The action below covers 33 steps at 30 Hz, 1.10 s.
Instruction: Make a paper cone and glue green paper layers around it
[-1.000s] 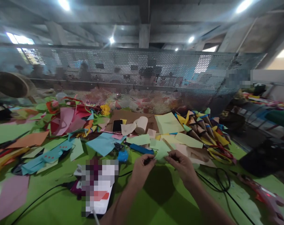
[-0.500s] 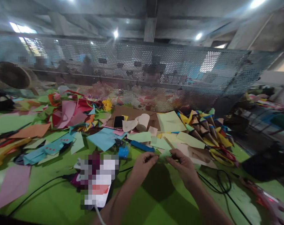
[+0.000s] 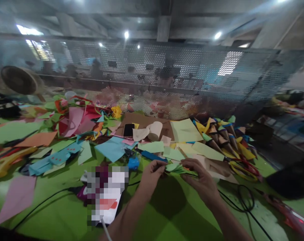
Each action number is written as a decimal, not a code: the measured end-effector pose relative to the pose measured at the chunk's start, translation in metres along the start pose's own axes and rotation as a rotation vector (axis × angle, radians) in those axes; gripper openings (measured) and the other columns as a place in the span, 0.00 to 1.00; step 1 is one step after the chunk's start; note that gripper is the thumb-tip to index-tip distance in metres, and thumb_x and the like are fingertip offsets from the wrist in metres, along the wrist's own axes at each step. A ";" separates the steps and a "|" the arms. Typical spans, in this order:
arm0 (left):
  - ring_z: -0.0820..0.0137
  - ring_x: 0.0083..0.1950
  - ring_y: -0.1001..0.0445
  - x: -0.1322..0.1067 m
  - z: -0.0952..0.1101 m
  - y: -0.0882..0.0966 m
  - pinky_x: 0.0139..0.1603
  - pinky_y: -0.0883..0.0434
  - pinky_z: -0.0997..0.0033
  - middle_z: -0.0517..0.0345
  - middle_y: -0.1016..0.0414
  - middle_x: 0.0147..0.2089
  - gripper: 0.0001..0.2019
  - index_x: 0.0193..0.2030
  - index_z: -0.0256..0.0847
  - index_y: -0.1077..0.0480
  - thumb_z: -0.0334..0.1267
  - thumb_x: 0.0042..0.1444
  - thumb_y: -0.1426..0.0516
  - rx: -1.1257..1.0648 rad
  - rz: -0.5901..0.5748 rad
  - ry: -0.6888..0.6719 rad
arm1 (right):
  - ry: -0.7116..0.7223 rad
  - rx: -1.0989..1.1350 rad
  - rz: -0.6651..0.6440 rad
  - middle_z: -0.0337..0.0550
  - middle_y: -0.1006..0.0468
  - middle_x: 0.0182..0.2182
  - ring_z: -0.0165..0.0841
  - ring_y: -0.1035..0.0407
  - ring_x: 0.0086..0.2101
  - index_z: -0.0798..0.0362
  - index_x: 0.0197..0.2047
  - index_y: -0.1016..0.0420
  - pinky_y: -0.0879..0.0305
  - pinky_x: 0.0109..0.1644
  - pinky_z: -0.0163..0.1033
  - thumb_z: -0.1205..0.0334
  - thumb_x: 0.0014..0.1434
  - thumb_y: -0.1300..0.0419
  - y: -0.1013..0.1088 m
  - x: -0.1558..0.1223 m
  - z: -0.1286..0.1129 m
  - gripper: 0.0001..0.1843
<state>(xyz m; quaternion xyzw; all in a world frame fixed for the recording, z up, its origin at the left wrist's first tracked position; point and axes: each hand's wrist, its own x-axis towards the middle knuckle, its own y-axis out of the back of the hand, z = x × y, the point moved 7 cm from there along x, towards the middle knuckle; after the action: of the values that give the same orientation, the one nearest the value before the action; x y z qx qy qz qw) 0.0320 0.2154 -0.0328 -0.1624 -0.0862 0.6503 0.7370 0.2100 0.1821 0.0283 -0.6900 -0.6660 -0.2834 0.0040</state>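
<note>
A small pleated piece of light green paper is held up between my two hands, above the green table. My left hand pinches its left end between thumb and fingertips. At the right end, my right hand has the paper between its fingers and thumb, which sit a little apart. Just behind the hands lie a blue tool-like strip and loose light green sheets. A crumpled blue piece rests left of my left hand.
A phone with a white cable lies at left. Red and yellow scissors, a black cable and a red glue-gun-like tool are at right. Behind stand a paper roll, paper cones and a mesh screen.
The green paper now shows more of its folds, spread wider between my hands. My right hand has shifted slightly right and its fingers have loosened. The view has turned slightly left.
</note>
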 end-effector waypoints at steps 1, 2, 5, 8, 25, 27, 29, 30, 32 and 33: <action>0.74 0.25 0.29 0.000 0.000 0.001 0.30 0.31 0.73 0.61 0.25 0.26 0.16 0.32 0.37 0.25 0.47 0.43 0.33 -0.006 0.010 0.003 | -0.004 -0.003 -0.014 0.47 0.26 0.47 0.45 0.33 0.50 0.44 0.43 0.20 0.37 0.55 0.47 0.58 0.53 0.31 -0.002 0.000 0.000 0.13; 0.75 0.25 0.30 0.000 0.000 0.001 0.30 0.31 0.73 0.61 0.25 0.25 0.16 0.32 0.37 0.26 0.47 0.43 0.33 -0.005 0.012 0.009 | -0.005 0.001 -0.022 0.47 0.26 0.49 0.45 0.33 0.51 0.44 0.44 0.20 0.37 0.55 0.47 0.59 0.52 0.31 -0.003 0.000 -0.001 0.14; 0.75 0.24 0.30 0.000 0.000 0.001 0.30 0.33 0.74 0.61 0.25 0.24 0.16 0.31 0.37 0.27 0.46 0.41 0.32 0.016 0.004 0.023 | -0.017 0.039 -0.013 0.47 0.24 0.46 0.44 0.31 0.49 0.46 0.40 0.20 0.35 0.53 0.46 0.59 0.53 0.32 -0.007 0.000 0.001 0.09; 0.73 0.26 0.29 -0.001 -0.001 -0.003 0.30 0.34 0.73 0.59 0.23 0.25 0.15 0.32 0.37 0.27 0.45 0.43 0.33 0.038 -0.041 0.029 | -0.110 0.075 0.036 0.44 0.21 0.35 0.41 0.29 0.39 0.48 0.36 0.20 0.33 0.45 0.43 0.58 0.52 0.33 -0.005 -0.001 0.011 0.07; 0.67 0.36 0.25 -0.006 0.004 -0.007 0.39 0.31 0.69 0.56 0.22 0.33 0.10 0.37 0.38 0.26 0.41 0.50 0.37 0.314 -0.106 -0.107 | -0.235 0.204 0.091 0.36 0.28 0.24 0.33 0.36 0.28 0.51 0.28 0.27 0.40 0.33 0.38 0.53 0.50 0.32 -0.005 -0.003 0.023 0.12; 0.67 0.35 0.26 -0.006 0.003 -0.007 0.38 0.31 0.69 0.57 0.22 0.32 0.09 0.35 0.38 0.26 0.40 0.49 0.37 0.306 -0.106 -0.096 | -0.230 0.205 0.095 0.36 0.29 0.24 0.33 0.36 0.28 0.51 0.28 0.26 0.40 0.33 0.38 0.54 0.50 0.32 -0.005 -0.003 0.024 0.11; 0.68 0.33 0.26 -0.005 0.002 -0.006 0.36 0.32 0.70 0.57 0.22 0.31 0.09 0.34 0.38 0.26 0.40 0.49 0.37 0.313 -0.103 -0.078 | -0.234 0.213 0.097 0.36 0.29 0.23 0.33 0.37 0.28 0.51 0.28 0.26 0.40 0.33 0.38 0.55 0.50 0.32 -0.006 -0.003 0.025 0.10; 0.68 0.33 0.26 -0.005 0.001 -0.005 0.35 0.32 0.70 0.57 0.22 0.30 0.09 0.34 0.38 0.27 0.40 0.49 0.37 0.320 -0.099 -0.075 | -0.238 0.219 0.093 0.36 0.29 0.23 0.33 0.36 0.27 0.51 0.28 0.27 0.40 0.33 0.38 0.55 0.49 0.32 -0.007 -0.002 0.025 0.10; 0.69 0.32 0.27 -0.005 0.001 -0.005 0.34 0.33 0.71 0.57 0.23 0.30 0.09 0.34 0.38 0.27 0.40 0.49 0.37 0.328 -0.097 -0.079 | -0.246 0.231 0.077 0.37 0.28 0.24 0.33 0.35 0.28 0.51 0.28 0.26 0.39 0.34 0.38 0.55 0.49 0.32 -0.008 -0.002 0.025 0.10; 0.68 0.32 0.27 -0.005 0.001 -0.005 0.34 0.33 0.71 0.57 0.23 0.30 0.09 0.34 0.38 0.27 0.41 0.50 0.38 0.333 -0.099 -0.086 | -0.249 0.235 0.068 0.37 0.27 0.24 0.34 0.35 0.28 0.51 0.28 0.26 0.38 0.34 0.39 0.55 0.49 0.33 -0.009 -0.001 0.025 0.10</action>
<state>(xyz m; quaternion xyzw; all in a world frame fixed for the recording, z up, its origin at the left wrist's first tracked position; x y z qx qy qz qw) 0.0353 0.2102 -0.0299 -0.0056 -0.0169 0.6248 0.7806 0.2114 0.1914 0.0037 -0.7367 -0.6662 -0.1159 0.0117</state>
